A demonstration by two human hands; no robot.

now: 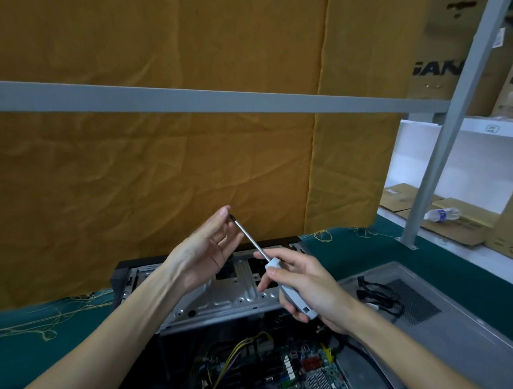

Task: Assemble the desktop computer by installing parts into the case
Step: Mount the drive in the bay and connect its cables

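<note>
An open computer case lies on the green table, its metal drive bay frame facing up. The motherboard with yellow and black cables shows inside at the bottom. My right hand grips the grey handle of a screwdriver above the case, shaft pointing up and left. My left hand is raised beside it, fingertips pinched at the screwdriver's tip. Whether a screw sits at the tip is too small to tell.
The grey side panel lies to the right of the case with a black cable on it. An orange cloth hangs behind the table. A grey frame post and shelves with cardboard boxes stand at right.
</note>
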